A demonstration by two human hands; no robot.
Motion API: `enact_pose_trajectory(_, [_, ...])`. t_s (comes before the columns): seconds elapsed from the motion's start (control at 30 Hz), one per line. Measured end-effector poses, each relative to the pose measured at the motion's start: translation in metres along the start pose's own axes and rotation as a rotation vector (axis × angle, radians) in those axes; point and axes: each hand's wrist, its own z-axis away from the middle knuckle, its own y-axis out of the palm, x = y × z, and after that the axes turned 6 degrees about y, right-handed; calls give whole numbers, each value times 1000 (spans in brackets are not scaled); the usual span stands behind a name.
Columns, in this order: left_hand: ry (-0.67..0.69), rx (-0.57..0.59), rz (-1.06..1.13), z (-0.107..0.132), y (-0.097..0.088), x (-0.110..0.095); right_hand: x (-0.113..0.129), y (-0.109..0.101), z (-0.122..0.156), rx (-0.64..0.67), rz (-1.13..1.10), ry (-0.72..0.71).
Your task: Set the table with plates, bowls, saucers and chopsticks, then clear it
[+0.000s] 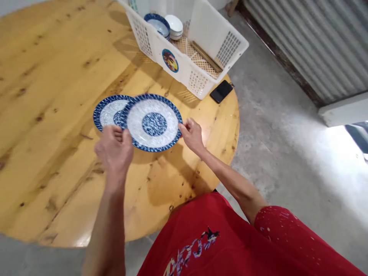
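Two blue-and-white patterned plates sit close together above the round pine table (pixel 51 88), and they overlap. The front plate (pixel 153 122) covers the right edge of the rear plate (pixel 109 113). My left hand (pixel 115 150) closes on the rims where the plates meet, though which plate it grips is hard to tell. My right hand (pixel 192 135) pinches the right rim of the front plate. Neither plate's underside shows.
A white slotted plastic crate (pixel 199 83) stands at the table's far edge, holding a blue-rimmed bowl (pixel 157 25) and stacked white bowls (pixel 174 27). A black phone (pixel 221 91) lies beside it. Concrete floor (pixel 273 172) surrounds the table, with a corrugated metal wall (pixel 301 42) at the upper right.
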Motion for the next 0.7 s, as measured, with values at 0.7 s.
enact_pose_trajectory(0.7, [7, 419, -206, 121, 126, -33, -132, -117, 91, -65, 92, 328])
